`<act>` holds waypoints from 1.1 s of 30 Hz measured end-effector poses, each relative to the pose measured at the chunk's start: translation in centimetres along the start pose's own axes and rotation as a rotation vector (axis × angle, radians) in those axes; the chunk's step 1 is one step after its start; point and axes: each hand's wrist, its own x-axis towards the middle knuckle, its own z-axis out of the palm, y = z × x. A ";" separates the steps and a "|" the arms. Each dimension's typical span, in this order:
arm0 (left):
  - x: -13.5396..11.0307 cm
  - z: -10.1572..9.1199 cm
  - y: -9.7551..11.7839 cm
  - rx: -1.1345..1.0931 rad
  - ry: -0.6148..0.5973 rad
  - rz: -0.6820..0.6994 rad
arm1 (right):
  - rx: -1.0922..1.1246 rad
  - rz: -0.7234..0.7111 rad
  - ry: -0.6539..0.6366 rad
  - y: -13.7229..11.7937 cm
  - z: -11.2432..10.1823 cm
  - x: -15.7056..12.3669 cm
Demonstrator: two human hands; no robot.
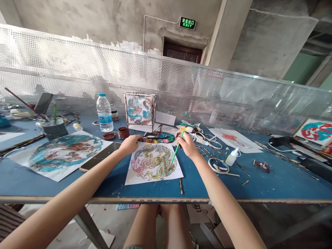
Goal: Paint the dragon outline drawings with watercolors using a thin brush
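Note:
My right hand (187,143) is closed around a paintbrush with a thin green handle (176,149). The brush slants down to the left, its tip at the dragon's body on the lower right of a white sheet (155,163). That sheet carries a dragon drawing, yellow-green over much of the body and pink at the left. Over the sheet's upper left corner rests my left hand (131,144), fingers extended toward the paint palette (168,137) just behind the paper. The left fingertips are partly hidden; nothing shows held in them.
Left of the sheet lie a phone (102,156) and a blue-brown dragon painting (55,174). Behind stand a water bottle (104,112), an open brown paint jar (123,133) and a framed dragon picture (140,110). Rightward are coiled white strips (218,166) and a glue bottle (232,157).

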 end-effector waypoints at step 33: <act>-0.1 -0.1 0.1 -0.024 0.010 -0.008 | 0.199 0.303 -0.198 -1.3 -0.6 0.1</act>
